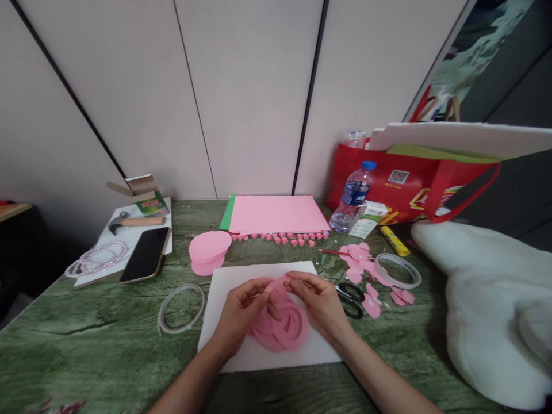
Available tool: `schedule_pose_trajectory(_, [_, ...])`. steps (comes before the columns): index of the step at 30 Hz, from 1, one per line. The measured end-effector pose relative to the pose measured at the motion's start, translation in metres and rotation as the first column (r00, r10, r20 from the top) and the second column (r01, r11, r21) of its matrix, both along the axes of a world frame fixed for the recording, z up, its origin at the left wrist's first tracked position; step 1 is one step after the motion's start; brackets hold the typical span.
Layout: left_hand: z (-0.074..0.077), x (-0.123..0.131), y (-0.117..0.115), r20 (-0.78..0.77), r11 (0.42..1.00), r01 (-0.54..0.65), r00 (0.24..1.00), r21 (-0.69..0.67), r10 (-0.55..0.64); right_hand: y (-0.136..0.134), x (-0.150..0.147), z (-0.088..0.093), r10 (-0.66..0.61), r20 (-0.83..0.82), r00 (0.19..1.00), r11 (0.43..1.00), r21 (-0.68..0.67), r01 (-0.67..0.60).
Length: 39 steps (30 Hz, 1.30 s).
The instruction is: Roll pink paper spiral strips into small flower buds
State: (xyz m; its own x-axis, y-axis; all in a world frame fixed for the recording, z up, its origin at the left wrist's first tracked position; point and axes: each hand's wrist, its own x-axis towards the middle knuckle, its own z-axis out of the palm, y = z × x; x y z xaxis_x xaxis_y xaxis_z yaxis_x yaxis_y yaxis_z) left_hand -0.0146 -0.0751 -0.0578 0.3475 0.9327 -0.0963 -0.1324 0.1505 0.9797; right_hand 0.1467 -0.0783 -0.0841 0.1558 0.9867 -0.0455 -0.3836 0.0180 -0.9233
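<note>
Left hand [239, 315], right hand [322, 305]: fingertips of both pinched on the far end of the pink paper spiral [290, 329]. Its coils lie near-side, between the hands, on a white sheet [224, 345].

The green marbled table top [86, 345] is bare at the front left, so a hand could slide in there. A clear plastic tape ring [181, 309] lies just left of the white paper sheet [228, 276]. The left hand [241, 313], the right hand [321, 307] and the curly pink paper spiral [293, 328] they pinch fill the middle of the sheet. Black-handled scissors [351, 299] and small pink paper bits [371, 305] crowd its right edge. A big white fluffy cushion [487, 310] blocks the far right. A flat black phone [145, 254] lies back on the left.
</note>
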Motion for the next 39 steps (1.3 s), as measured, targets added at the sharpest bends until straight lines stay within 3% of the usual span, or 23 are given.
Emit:
schedule_pose_trajectory(5, [-0.002,0.000,0.000,0.022,1.000,0.008,1.000,-0.002,-0.008,0.000,0.001,-0.001,0.035,0.018,0.999,0.999,0.027,-0.035])
schedule_pose_trajectory(12, [-0.004,-0.001,0.001,0.041,1.000,0.027,0.999,-0.001,-0.027,0.000,0.001,-0.001,0.009,-0.058,0.998,1.000,0.006,-0.008])
schedule_pose_trajectory(23, [-0.003,0.000,0.000,0.015,0.999,0.035,0.999,-0.006,-0.035,0.001,0.001,-0.003,-0.019,-0.048,0.999,1.000,0.015,0.020])
schedule_pose_trajectory(28, [-0.002,-0.002,0.000,-0.025,0.997,0.018,1.000,0.073,-0.016,0.001,0.000,-0.003,-0.006,-0.080,0.997,1.000,0.000,0.006])
schedule_pose_trajectory(31, [0.002,-0.006,0.005,-0.141,0.985,-0.013,0.989,0.175,0.038,0.003,0.000,-0.005,0.028,-0.080,0.996,1.000,0.016,-0.027])
schedule_pose_trajectory(33, [0.006,-0.011,0.014,-0.289,0.941,-0.077,0.940,0.331,0.179,0.004,0.000,-0.007,0.023,-0.094,0.995,1.000,0.002,-0.023])
schedule_pose_trajectory(34, [0.009,-0.014,0.021,-0.390,0.897,-0.078,0.881,0.435,0.266,0.005,0.000,-0.008,0.016,-0.105,0.994,1.000,-0.011,-0.017])
schedule_pose_trajectory(35, [0.012,-0.017,0.030,-0.487,0.840,-0.059,0.792,0.539,0.368,0.005,0.000,-0.009,0.008,-0.116,0.993,1.000,-0.024,-0.011])
schedule_pose_trajectory(37, [0.019,-0.022,0.053,-0.641,0.727,0.095,0.559,0.680,0.527,0.006,0.000,-0.011,-0.002,-0.134,0.991,0.999,-0.045,-0.004])
schedule_pose_trajectory(39, [0.024,-0.023,0.081,-0.667,0.703,0.139,0.484,0.698,0.566,0.007,0.000,-0.011,-0.008,-0.144,0.989,0.998,-0.061,-0.001])
